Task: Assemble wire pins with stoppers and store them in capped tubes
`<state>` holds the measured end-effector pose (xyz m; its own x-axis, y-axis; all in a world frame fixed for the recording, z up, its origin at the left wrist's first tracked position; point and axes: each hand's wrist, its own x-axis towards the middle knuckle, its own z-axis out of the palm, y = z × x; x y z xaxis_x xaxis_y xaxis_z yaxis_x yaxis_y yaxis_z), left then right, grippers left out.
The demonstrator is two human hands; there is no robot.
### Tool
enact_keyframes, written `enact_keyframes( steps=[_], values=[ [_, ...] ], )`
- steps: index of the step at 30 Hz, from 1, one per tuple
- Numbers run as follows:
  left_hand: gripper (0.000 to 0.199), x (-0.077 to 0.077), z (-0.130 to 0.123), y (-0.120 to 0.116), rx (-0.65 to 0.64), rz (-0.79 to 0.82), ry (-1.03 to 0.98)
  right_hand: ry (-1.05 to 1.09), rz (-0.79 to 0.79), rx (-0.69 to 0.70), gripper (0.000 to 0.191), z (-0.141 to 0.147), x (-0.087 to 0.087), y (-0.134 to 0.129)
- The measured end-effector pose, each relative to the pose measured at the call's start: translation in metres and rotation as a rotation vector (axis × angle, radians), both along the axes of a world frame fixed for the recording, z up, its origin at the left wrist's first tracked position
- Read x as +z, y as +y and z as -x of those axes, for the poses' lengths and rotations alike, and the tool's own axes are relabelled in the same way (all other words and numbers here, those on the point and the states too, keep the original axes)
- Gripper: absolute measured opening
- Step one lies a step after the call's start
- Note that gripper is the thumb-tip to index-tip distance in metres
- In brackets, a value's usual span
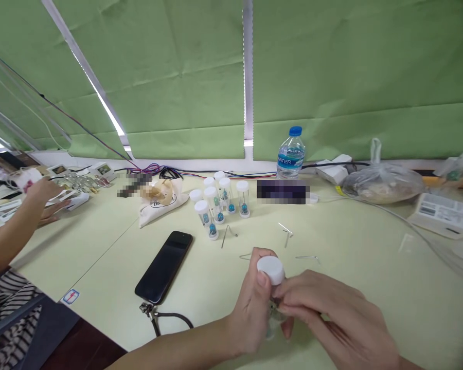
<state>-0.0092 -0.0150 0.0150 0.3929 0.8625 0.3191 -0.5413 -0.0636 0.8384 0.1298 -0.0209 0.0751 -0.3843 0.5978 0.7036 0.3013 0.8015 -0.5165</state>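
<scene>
Eight clear tubes with white caps can be counted, and one of them, the capped tube (270, 270), is held between both hands at the lower middle of the frame. Its cap is turned upward and its body is partly covered by the hands.

By the left hand (250, 313) the tube is gripped, with the fingers curled around it and the thumb (262, 280) pressed beside the cap. The fingers of the right hand (339, 313) are brought together and pinch at the tube just below the cap; whether some small piece is also caught there cannot be told.

Seven tubes (244, 201) are stood upright in a group on the surface (111, 308), near the centre of the frame. All are capped, and blue parts can be seen in several, so these seven are judged to be already filled and closed. Whether the held one is complete cannot be told. Between the group and the hands, bent metal pieces (307, 257) are laid loose, outside any tube.

Farther out, a phone (164, 267) is placed left of the hands, a cloth bag (164, 206) and a water bottle (290, 156) behind. At the upper right a plastic bag (384, 182) is seen; at the far left, a co-worker's hand (44, 191).
</scene>
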Motion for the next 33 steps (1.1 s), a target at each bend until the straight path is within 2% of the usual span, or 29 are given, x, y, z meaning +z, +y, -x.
enact_keyframes(
  steps=[4,7,9,12,14,18,22,26,30,33],
  values=[
    [0.036,0.001,0.002,0.002,0.019,0.049,0.047,-0.026,0.041,0.018,0.014,-0.001,-0.008,0.0],
    [0.037,0.0,0.002,0.004,-0.017,0.016,0.06,0.003,0.106,-0.05,0.023,-0.007,-0.004,0.003],
    [0.043,0.001,0.002,0.004,-0.057,-0.026,0.104,-0.048,0.224,-0.064,0.023,-0.011,0.004,0.006],
    [0.056,0.003,0.001,0.001,-0.087,-0.082,0.189,-0.237,0.445,0.108,0.018,-0.015,0.016,0.009],
    [0.059,0.004,0.002,-0.001,-0.106,-0.098,0.218,-0.343,0.495,0.194,0.019,-0.019,0.023,0.011],
    [0.063,0.007,0.005,-0.001,-0.158,-0.113,0.234,-0.438,0.479,0.206,0.027,-0.024,0.033,0.012],
    [0.072,0.011,0.009,0.003,-0.131,-0.131,0.211,-0.478,0.447,0.228,0.031,-0.023,0.035,0.009],
    [0.071,0.014,0.009,0.004,-0.106,-0.17,0.18,-0.505,0.35,0.13,0.038,-0.018,0.029,0.005],
    [0.071,0.008,0.005,0.0,-0.137,-0.042,0.09,-0.537,0.201,0.058,0.038,-0.017,0.025,0.003],
    [0.071,0.004,0.002,-0.003,-0.133,0.056,0.032,-0.523,0.122,0.022,0.031,-0.018,0.024,0.004]
  ],
)
